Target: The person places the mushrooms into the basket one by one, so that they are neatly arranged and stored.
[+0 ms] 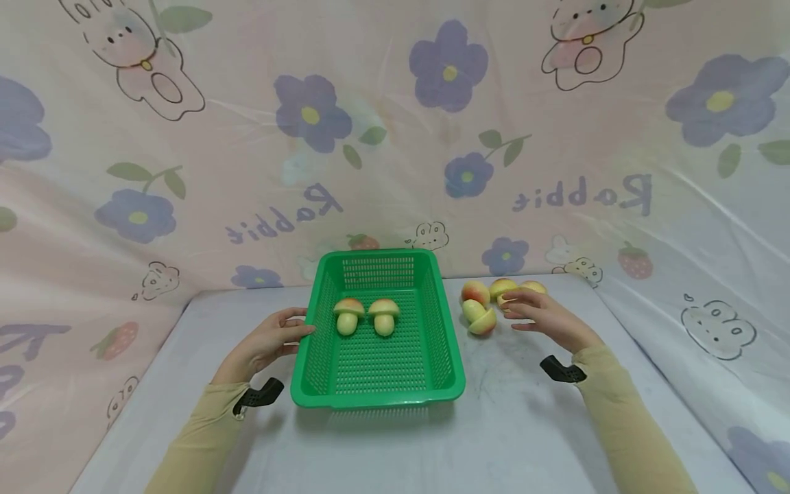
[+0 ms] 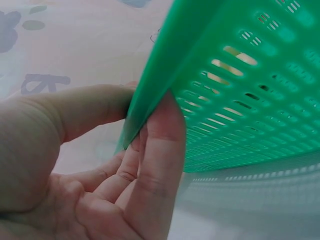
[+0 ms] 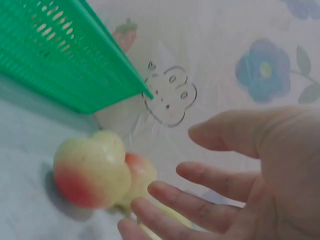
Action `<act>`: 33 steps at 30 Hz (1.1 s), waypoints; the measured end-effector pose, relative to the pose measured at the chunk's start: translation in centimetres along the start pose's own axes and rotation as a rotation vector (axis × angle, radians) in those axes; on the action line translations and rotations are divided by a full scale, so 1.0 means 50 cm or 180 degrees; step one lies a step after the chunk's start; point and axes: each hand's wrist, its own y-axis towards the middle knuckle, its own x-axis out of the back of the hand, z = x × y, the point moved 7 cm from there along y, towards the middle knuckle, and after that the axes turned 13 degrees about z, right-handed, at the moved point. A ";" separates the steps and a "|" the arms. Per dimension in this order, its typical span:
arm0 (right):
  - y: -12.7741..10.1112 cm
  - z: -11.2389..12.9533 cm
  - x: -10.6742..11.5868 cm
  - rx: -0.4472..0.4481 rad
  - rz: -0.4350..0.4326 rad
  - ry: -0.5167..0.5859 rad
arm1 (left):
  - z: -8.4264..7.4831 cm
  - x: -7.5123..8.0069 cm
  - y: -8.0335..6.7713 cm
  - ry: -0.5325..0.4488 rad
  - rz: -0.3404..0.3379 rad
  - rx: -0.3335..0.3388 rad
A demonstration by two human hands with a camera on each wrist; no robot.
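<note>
A green plastic basket with slotted walls stands in the middle of the table. My left hand pinches its left rim, thumb on the outer side and fingers under the edge in the left wrist view. Two toy mushrooms lie inside: a left mushroom and a right mushroom, stems toward me. To the right of the basket, a mushroom lies on its side in front of several others. My right hand hovers by this group, fingers spread and holding nothing; it partly hides the mushrooms behind it.
The white tabletop runs back to a hanging cloth printed with rabbits and flowers. At the back right, close to the cloth, are a red-tinged mushroom cap and a yellowish one. A black strap piece sits at my right wrist.
</note>
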 end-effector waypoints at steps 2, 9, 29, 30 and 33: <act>-0.001 -0.015 0.001 -0.0061 0.0007 0.0041 | 0.000 0.000 -0.002 0.0006 -0.0003 0.0002; 0.006 -0.072 -0.005 -0.0307 -0.0041 0.0186 | 0.004 0.002 -0.001 -0.0049 0.0065 -0.0084; 0.050 -0.099 -0.037 -0.0545 -0.0465 0.0517 | 0.010 0.000 0.002 -0.0063 0.0068 -0.0144; 0.053 -0.099 -0.037 -0.0566 -0.0507 0.0511 | 0.010 -0.001 0.002 -0.0069 0.0074 -0.0148; 0.058 -0.098 -0.037 -0.0610 -0.0588 0.0449 | 0.008 -0.002 0.002 -0.0091 0.0100 -0.0172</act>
